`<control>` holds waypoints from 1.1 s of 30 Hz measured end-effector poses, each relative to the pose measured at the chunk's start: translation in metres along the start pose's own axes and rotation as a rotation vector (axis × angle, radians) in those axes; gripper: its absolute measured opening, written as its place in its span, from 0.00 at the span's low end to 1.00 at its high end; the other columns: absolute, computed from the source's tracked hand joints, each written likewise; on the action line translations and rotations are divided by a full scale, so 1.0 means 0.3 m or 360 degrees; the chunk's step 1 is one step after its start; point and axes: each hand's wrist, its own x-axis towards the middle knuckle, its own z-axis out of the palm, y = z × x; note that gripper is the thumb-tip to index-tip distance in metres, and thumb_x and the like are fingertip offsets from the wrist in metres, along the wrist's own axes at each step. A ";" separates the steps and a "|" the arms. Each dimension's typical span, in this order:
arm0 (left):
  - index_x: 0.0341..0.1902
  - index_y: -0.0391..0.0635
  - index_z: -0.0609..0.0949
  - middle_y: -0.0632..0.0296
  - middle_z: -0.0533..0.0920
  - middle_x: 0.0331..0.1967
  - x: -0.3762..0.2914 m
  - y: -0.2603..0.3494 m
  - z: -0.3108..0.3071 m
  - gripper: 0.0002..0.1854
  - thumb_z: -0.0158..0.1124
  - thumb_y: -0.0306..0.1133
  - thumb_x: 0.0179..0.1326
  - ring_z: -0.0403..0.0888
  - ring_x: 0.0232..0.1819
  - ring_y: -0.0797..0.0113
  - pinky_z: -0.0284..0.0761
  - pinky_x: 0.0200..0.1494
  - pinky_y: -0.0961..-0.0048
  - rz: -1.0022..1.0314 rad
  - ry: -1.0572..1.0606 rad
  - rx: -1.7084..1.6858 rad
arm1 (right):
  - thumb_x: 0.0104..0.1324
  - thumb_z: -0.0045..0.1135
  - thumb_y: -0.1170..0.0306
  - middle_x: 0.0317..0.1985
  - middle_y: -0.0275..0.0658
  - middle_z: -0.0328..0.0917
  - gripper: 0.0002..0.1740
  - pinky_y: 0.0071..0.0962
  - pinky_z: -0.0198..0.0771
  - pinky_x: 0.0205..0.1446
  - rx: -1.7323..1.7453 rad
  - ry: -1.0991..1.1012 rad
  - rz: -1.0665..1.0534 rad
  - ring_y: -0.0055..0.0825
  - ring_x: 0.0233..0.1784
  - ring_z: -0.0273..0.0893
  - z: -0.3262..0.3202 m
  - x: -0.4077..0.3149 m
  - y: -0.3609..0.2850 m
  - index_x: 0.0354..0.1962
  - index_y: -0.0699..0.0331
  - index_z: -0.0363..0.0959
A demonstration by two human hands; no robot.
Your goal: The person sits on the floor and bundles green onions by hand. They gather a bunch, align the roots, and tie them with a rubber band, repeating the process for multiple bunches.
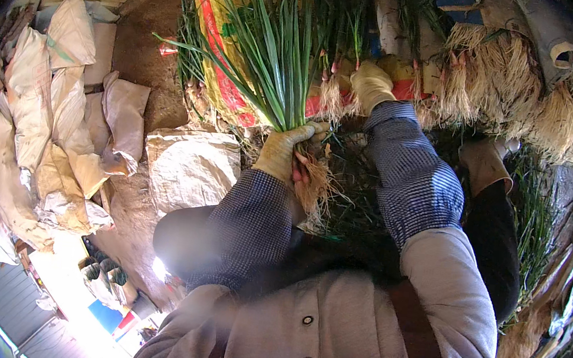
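My gloved left hand [283, 149] is closed around a bunch of spring onions [283, 80]. The long green leaves fan out past the thumb side, while reddish bulbs and pale stringy roots hang out below the fist. Farther forward, my gloved right hand [374, 87] reaches into a row of more spring onions [333, 78], close to their bulbs and roots. Its fingers are turned away from view, so whether they grip a stalk is hidden. Under the leaves of the held bunch lies a yellow woven sack [212, 32] with a red stripe.
Thick root bundles [478, 79] line the upper right, near a pipe end [563, 54]. A pale woven sack [192, 168] lies on the soil to the left. Beyond it several filled sacks [31, 97] are heaped. Loose green leaves [533, 223] lie beside my right boot [484, 162].
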 end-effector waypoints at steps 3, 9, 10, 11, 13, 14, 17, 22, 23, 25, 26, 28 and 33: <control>0.41 0.38 0.79 0.55 0.78 0.47 0.013 -0.009 0.004 0.17 0.57 0.37 0.52 0.74 0.51 0.62 0.72 0.45 0.70 0.0017 -0.0025 0.0100 | 0.65 0.37 0.55 0.52 0.45 0.70 0.24 0.35 0.64 0.57 0.0159 0.0024 0.0024 0.43 0.55 0.68 -0.100 -0.055 0.020 0.48 0.63 0.71; 0.38 0.45 0.81 0.60 0.81 0.42 0.058 -0.043 -0.020 0.13 0.57 0.39 0.54 0.79 0.41 0.69 0.72 0.34 0.80 0.0073 0.0093 0.0281 | 0.66 0.35 0.56 0.51 0.44 0.71 0.24 0.35 0.65 0.56 0.0113 0.0161 0.0140 0.42 0.55 0.69 -0.196 -0.221 0.078 0.49 0.62 0.70; 0.38 0.44 0.81 0.59 0.81 0.42 -0.016 0.046 0.049 0.12 0.57 0.37 0.55 0.80 0.39 0.69 0.74 0.30 0.81 -0.0015 0.0049 0.0103 | 0.66 0.35 0.57 0.49 0.44 0.73 0.23 0.35 0.66 0.55 0.0218 0.0286 0.0063 0.41 0.54 0.70 -0.227 -0.248 0.080 0.49 0.61 0.71; 0.39 0.44 0.81 0.59 0.81 0.43 -0.014 0.043 0.050 0.12 0.56 0.36 0.55 0.80 0.38 0.70 0.73 0.27 0.81 0.0004 0.0030 0.0080 | 0.66 0.35 0.58 0.48 0.43 0.74 0.22 0.35 0.67 0.53 0.0322 0.0412 -0.0016 0.40 0.53 0.72 -0.246 -0.266 0.083 0.48 0.61 0.71; 0.39 0.43 0.81 0.59 0.81 0.43 -0.004 0.028 0.011 0.12 0.56 0.35 0.55 0.80 0.37 0.72 0.73 0.23 0.81 0.0056 0.0017 0.0048 | 0.64 0.40 0.63 0.36 0.42 0.79 0.16 0.35 0.74 0.41 -0.0262 0.0386 -0.0069 0.40 0.41 0.78 -0.223 -0.240 0.065 0.38 0.60 0.76; 0.40 0.43 0.80 0.58 0.80 0.44 0.045 -0.022 -0.009 0.12 0.56 0.35 0.55 0.80 0.37 0.73 0.71 0.20 0.83 0.0160 -0.0057 -0.0065 | 0.63 0.41 0.65 0.35 0.42 0.79 0.15 0.33 0.74 0.37 -0.0194 0.0362 -0.0070 0.38 0.40 0.78 -0.209 -0.245 0.104 0.38 0.61 0.76; 0.43 0.38 0.78 0.54 0.80 0.43 0.020 0.004 0.001 0.15 0.57 0.33 0.54 0.79 0.36 0.69 0.75 0.35 0.78 0.0068 -0.0051 0.0074 | 0.64 0.40 0.68 0.28 0.36 0.77 0.13 0.27 0.73 0.25 -0.0398 0.0407 -0.0593 0.27 0.24 0.75 -0.138 -0.360 0.085 0.37 0.62 0.74; 0.44 0.36 0.77 0.54 0.80 0.44 0.050 -0.033 0.042 0.16 0.57 0.33 0.54 0.76 0.47 0.65 0.70 0.50 0.73 0.0119 -0.0248 -0.0245 | 0.60 0.48 0.68 0.29 0.39 0.78 0.10 0.27 0.74 0.27 -0.0493 0.0102 -0.0961 0.27 0.29 0.78 0.029 -0.560 0.007 0.38 0.62 0.72; 0.43 0.36 0.78 0.53 0.79 0.45 0.086 -0.070 0.000 0.15 0.57 0.33 0.54 0.74 0.50 0.62 0.68 0.55 0.68 0.0075 -0.0316 -0.0330 | 0.60 0.48 0.68 0.29 0.41 0.78 0.10 0.28 0.73 0.28 -0.0333 0.0137 -0.1115 0.30 0.29 0.79 0.045 -0.592 0.000 0.37 0.62 0.72; 0.43 0.35 0.77 0.52 0.78 0.47 0.040 -0.042 0.014 0.16 0.58 0.34 0.54 0.74 0.52 0.61 0.66 0.57 0.66 0.0021 -0.0247 -0.0251 | 0.56 0.53 0.58 0.32 0.41 0.78 0.18 0.32 0.72 0.32 -0.0074 0.0220 -0.1338 0.32 0.29 0.79 0.034 -0.578 0.082 0.34 0.65 0.73; 0.43 0.35 0.77 0.51 0.77 0.47 0.052 -0.061 -0.021 0.16 0.58 0.33 0.53 0.74 0.52 0.59 0.66 0.57 0.65 0.0056 -0.0342 -0.0296 | 0.57 0.52 0.54 0.32 0.40 0.78 0.22 0.32 0.71 0.32 0.0320 -0.0326 -0.0952 0.30 0.28 0.77 0.008 -0.534 0.094 0.37 0.64 0.73; 0.40 0.35 0.76 0.48 0.76 0.48 0.058 -0.080 -0.066 0.13 0.59 0.31 0.53 0.75 0.49 0.58 0.67 0.57 0.63 0.0140 -0.0591 -0.0529 | 0.59 0.45 0.43 0.35 0.39 0.79 0.32 0.27 0.67 0.35 0.1585 -0.0728 -0.0431 0.22 0.26 0.70 -0.020 -0.483 0.169 0.46 0.62 0.72; 0.36 0.37 0.75 0.59 0.75 0.35 0.069 -0.086 -0.055 0.10 0.61 0.30 0.53 0.75 0.33 0.68 0.73 0.51 0.64 0.0006 -0.0890 -0.0787 | 0.62 0.43 0.45 0.35 0.38 0.76 0.36 0.24 0.68 0.38 0.1871 -0.0707 -0.0717 0.22 0.33 0.71 0.079 -0.442 0.098 0.58 0.64 0.58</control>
